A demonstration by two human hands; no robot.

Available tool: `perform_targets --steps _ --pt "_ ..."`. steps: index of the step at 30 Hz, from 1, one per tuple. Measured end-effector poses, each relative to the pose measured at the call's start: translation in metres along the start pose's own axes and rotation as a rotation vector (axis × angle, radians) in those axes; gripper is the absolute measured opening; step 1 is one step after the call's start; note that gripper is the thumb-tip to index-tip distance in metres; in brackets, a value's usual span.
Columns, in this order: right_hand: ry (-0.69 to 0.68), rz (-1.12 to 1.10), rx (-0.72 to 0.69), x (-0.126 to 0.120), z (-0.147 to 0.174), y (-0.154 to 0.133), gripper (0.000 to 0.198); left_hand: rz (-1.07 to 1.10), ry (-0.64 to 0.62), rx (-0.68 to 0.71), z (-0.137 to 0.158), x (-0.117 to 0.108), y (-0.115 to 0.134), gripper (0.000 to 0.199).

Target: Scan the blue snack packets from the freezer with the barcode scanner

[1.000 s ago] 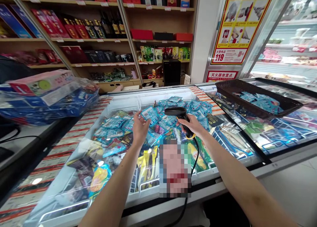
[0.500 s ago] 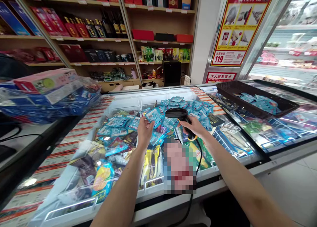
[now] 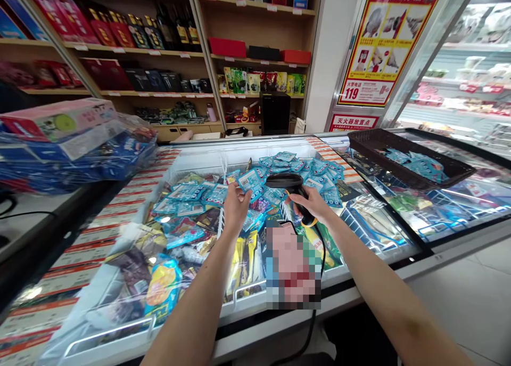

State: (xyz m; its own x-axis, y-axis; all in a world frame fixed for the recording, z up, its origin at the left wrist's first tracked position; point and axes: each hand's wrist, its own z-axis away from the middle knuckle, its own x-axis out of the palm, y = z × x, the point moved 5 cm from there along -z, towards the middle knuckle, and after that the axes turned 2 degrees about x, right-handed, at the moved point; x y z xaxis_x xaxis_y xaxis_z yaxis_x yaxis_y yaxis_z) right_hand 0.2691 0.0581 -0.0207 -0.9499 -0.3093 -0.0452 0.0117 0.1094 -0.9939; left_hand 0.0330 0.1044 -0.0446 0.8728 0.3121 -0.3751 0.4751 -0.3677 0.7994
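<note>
Wooden shelving point(image 3: 223, 27) filled the far wall, and in front of it stood the glass-topped chest freezer point(image 3: 195, 162) over which the person was leaning. Toward the freezer's far right sat a long brown basket point(image 3: 375, 139), with a small lot of blue packets point(image 3: 425, 166) in it; many more blue packets point(image 3: 327, 169) were strewn, overlapping, across the middle of the freezer top, above the bagged goods. From that, I judged the work to be under way and not finished: a single packet was raised for attention, while a large spread lay loose. Which of the loose ones had been dealt with I couldn't tell, nor whether the raised one had been read, since no beam showed. The person's right hand point(image 3: 309, 201) was wrapped around the grip of a black handheld barcode scanner point(image 3: 284, 181) with yellow trim, its cable point(image 3: 322, 265) hanging down toward the front edge, its head turned toward the left hand point(image 3: 235, 206). That hand pinched the raised blue packet point(image 3: 249, 180) by its near left edge, just left of the scanner's head and above the spread. The packet was flat, roughly square and glossy, slightly tilted, with a pale printed panel, seemingly a barcode, facing up; its finer lettering was too small to read.
</note>
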Motion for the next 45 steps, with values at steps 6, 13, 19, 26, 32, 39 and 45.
perform_targets --steps 6,13,19,26,32,39,45 --pt "-0.026 0.012 -0.021 0.003 -0.002 -0.003 0.038 -0.077 -0.019 -0.02 0.0 0.0 0.008 0.039" --pt "-0.051 0.085 -0.031 0.004 0.001 -0.01 0.036 -0.066 -0.024 -0.021 0.001 0.0 0.009 0.036" --pt "-0.051 0.14 -0.044 0.004 0.002 -0.009 0.036 -0.091 -0.023 -0.023 0.001 -0.002 0.011 0.036" --pt "-0.043 0.237 -0.06 0.004 0.001 -0.007 0.036 -0.105 -0.015 -0.019 0.0 -0.001 0.011 0.035" --pt "-0.045 0.22 -0.065 0.004 0.003 -0.009 0.036 -0.087 -0.02 -0.03 0.0 -0.001 0.013 0.034" --pt "-0.041 0.192 -0.056 0.005 0.002 -0.007 0.038 -0.093 -0.021 -0.036 0.0 -0.002 0.015 0.034" --pt "-0.057 0.196 -0.049 0.006 0.001 -0.006 0.038 -0.117 -0.021 -0.005 -0.002 0.0 0.01 0.035"
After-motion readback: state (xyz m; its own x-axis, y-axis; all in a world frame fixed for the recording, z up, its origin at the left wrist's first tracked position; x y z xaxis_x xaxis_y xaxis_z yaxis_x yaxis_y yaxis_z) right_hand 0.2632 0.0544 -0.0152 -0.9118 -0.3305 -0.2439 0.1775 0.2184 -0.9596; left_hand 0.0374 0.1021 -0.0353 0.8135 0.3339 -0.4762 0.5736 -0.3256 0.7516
